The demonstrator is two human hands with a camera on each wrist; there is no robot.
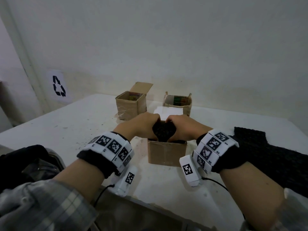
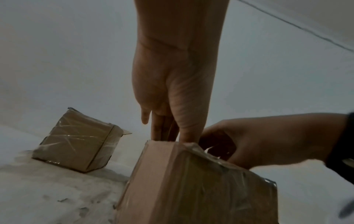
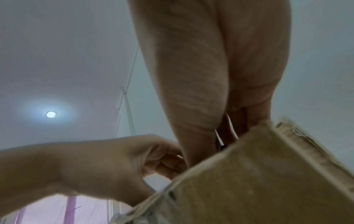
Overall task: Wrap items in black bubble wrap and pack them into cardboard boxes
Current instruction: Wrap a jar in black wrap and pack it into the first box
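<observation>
Nearest you, both forearms reach forward over the white surface (image 1: 80, 124), wrists level and angled inward so the hands meet above the near cardboard box (image 1: 166, 153). Your left hand (image 1: 141, 126) and right hand (image 1: 184, 127) each curl round one side of the black bubble-wrapped bundle (image 1: 164, 130), gripping it between them; neither hand is nearer, the hold is even. The bundle sits directly under your knuckles, its lower end already inside the box mouth and its upper part still above the rim, so the way left to go is straight down. Its long axis looks roughly upright, though the hands hide too much to be sure. From the left wrist view your fingers (image 2: 184, 130) point down past the box edge, beside the taped wall. My reading is that the next push needs both hands sinking together so the bundle does not snag on the rim. To your right lies a loose sheet of black bubble wrap (image 1: 266, 155). Farther back stand two more open boxes, the left one (image 1: 130, 106) and the right one (image 1: 177, 103), with a white block (image 1: 168, 111) just behind your hands.
</observation>
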